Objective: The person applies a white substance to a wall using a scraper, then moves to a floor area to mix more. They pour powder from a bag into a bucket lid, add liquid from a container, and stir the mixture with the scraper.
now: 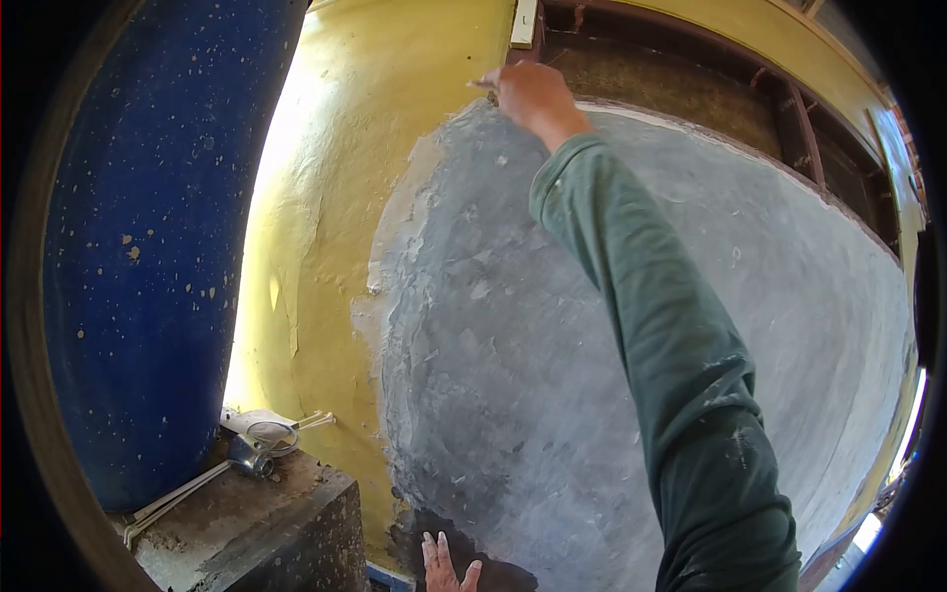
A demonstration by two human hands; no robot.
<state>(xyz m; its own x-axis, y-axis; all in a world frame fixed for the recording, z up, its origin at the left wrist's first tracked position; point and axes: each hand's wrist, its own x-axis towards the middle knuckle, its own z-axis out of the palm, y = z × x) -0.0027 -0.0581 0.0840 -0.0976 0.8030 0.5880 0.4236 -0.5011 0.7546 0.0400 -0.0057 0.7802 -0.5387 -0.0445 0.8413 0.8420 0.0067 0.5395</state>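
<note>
My right hand (536, 97), at the end of a green sleeve (671, 345), is raised to the top left corner of the grey plastered patch (592, 326). Its index finger reaches left toward the yellow wall (335, 197), the other fingers are curled, and whether it holds anything small cannot be made out. At the bottom edge, my left hand (449, 567) shows its fingers apart and pointing up, in front of a dark area low on the grey patch. Nothing is seen in it.
A large blue barrel (158, 247) stands at the left. Beside it, a concrete block (286, 528) bears a metal fitting (251, 456), a white object (271, 431) and thin white rods (182, 500). Brown wooden framing (804, 133) runs above the grey patch.
</note>
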